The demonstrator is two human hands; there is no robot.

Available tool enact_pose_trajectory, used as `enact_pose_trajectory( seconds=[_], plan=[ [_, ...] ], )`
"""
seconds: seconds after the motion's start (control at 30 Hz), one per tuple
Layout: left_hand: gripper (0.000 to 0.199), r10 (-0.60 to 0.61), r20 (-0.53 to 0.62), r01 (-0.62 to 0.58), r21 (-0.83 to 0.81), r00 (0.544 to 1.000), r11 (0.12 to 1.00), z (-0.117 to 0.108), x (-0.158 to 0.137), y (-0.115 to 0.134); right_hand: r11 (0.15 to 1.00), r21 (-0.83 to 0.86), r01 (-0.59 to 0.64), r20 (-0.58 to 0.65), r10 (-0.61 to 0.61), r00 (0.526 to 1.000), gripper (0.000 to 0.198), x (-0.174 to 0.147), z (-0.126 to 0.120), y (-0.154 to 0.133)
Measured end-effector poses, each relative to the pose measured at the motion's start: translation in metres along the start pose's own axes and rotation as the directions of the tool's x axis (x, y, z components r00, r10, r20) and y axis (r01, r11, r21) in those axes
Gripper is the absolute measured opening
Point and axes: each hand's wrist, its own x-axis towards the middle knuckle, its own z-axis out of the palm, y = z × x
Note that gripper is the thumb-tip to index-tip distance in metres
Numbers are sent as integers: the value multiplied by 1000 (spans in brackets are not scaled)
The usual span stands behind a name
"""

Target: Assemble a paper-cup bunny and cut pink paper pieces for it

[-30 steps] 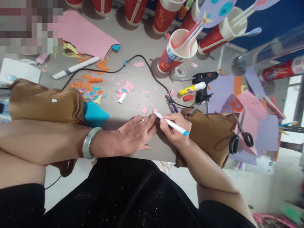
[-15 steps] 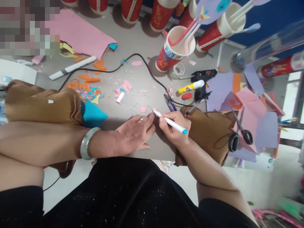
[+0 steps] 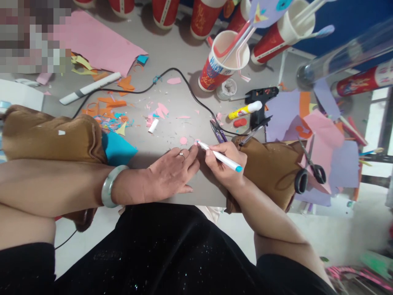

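My right hand (image 3: 225, 162) is closed around a white marker (image 3: 225, 159) with a blue end. The marker's tip touches a small pink paper circle (image 3: 196, 142) on the table. My left hand (image 3: 170, 172) lies flat, palm down, with its fingers stretched out; a fingertip reaches the edge of that circle. A second pink paper circle (image 3: 183, 140) lies just to the left, above my left fingers. A white marker cap (image 3: 153, 126) rests among pink scraps farther up the table. Beside my right hand are purple-handled snips (image 3: 218, 131).
Brown cushions (image 3: 52, 135) flank both arms. To the right are a black glue gun (image 3: 259, 102), a yellow glue stick (image 3: 245, 110), scissors (image 3: 311, 168) and coloured paper. A black cable (image 3: 196, 96) crosses the table. Paper cups (image 3: 222, 61) stand along the back.
Both hands keep almost the same pose, and the marker tip stays at the pink circle. The whole view has shifted slightly, so things on the table appear a little farther left and up.
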Motion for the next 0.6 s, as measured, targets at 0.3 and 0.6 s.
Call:
enact_pose_trajectory(
  seconds=[0.3, 0.6],
  plan=[
    [78, -7, 25, 7, -8, 1000, 1000, -4, 2, 0, 1000, -14, 6, -6, -6, 1000, 9, 1, -1, 0],
    [78, 2, 12, -3, 14, 1000, 1000, -3, 1, 0, 998, -57, -37, -4, 37, 999, 16, -1, -2, 1]
  ],
)
